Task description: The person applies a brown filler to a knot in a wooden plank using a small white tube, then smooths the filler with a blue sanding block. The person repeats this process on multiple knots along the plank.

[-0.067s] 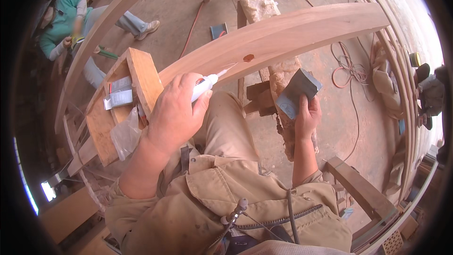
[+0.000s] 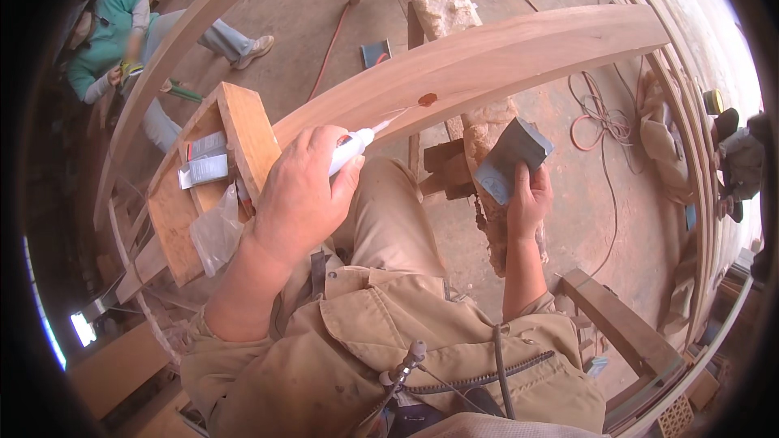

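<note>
The left hand (image 2: 299,195) is clenched around a small white tube (image 2: 350,148), its fine nozzle pointing at a reddish knot (image 2: 428,100) on the curved wooden beam (image 2: 519,49) that crosses above the person's lap. The right hand (image 2: 529,201) grips a grey sanding block (image 2: 511,158) just below the beam. A wooden tray (image 2: 243,134) beside the left wrist carries what look like small packets.
</note>
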Demonstrator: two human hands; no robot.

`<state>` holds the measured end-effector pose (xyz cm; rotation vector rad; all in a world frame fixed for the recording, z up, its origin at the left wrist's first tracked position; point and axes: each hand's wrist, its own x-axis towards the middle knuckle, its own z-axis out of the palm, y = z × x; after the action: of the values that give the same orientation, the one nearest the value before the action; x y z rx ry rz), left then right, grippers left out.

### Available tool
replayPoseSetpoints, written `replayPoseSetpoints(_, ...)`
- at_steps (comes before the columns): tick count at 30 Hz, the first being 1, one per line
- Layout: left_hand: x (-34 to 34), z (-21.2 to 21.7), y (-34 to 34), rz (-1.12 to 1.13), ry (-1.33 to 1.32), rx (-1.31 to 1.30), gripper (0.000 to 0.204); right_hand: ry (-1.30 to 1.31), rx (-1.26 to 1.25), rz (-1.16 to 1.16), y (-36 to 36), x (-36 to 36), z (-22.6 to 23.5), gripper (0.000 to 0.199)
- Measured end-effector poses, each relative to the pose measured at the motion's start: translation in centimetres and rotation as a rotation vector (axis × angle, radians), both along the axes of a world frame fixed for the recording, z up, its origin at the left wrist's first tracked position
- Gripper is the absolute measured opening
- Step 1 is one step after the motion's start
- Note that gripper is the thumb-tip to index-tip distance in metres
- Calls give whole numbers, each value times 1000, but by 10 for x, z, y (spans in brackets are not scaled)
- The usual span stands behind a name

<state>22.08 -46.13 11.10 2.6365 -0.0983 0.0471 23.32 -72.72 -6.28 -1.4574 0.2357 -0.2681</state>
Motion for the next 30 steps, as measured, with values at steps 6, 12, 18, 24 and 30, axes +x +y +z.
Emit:
replayPoseSetpoints(6, -2, 1, 3, 14, -13, 24, 22, 18, -6, 11, -2, -1, -2, 21)
replayPoseSetpoints(12, -4, 1, 8, 2, -37, 38, 22, 3, 23, 12, -2, -1, -6, 19)
replayPoseSetpoints(18, -6, 5, 10, 15, -14, 34, 22, 8, 17, 12, -1, -1, -4, 20)
replayPoseSetpoints(24, -6, 7, 12, 5, -23, 54, 22, 8, -7, 17, -3, -1, -6, 21)
replayPoseSetpoints(30, -4, 7, 10, 0, -6, 61, 22, 20, -12, 15, -1, -1, -2, 21)
